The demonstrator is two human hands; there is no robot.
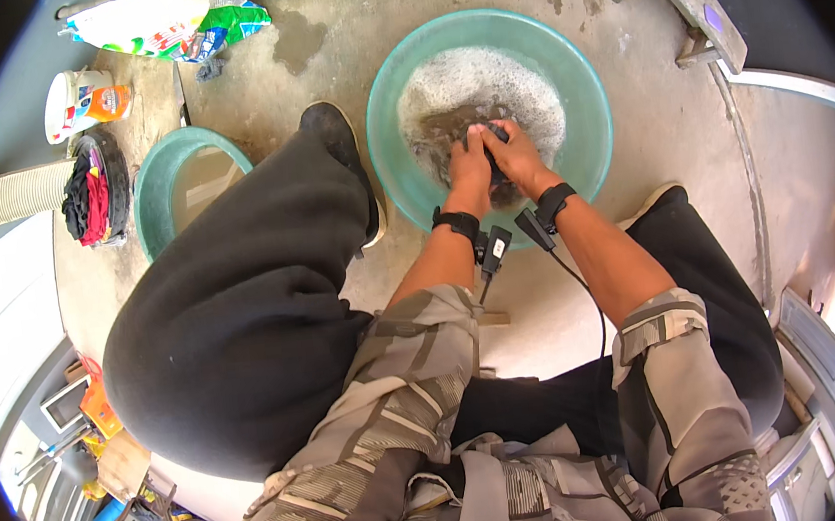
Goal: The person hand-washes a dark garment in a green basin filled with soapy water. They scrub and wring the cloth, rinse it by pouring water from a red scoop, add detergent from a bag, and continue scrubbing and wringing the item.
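A wide green plastic basin stands on the floor between my feet. White suds float on murky grey water in it. Over the water, my left hand and my right hand are pressed together around a dark wet cloth. Both hands grip this cloth, and much of it is hidden by my fingers. Each wrist wears a black strap with a small cabled device, the left device and the right device hanging near the basin's front rim.
To the left are a smaller green basin of cloudy water, a round tub holding dark and red clothes, and a white bucket. A detergent bag lies at the upper left. A low wooden stool stands at the upper right.
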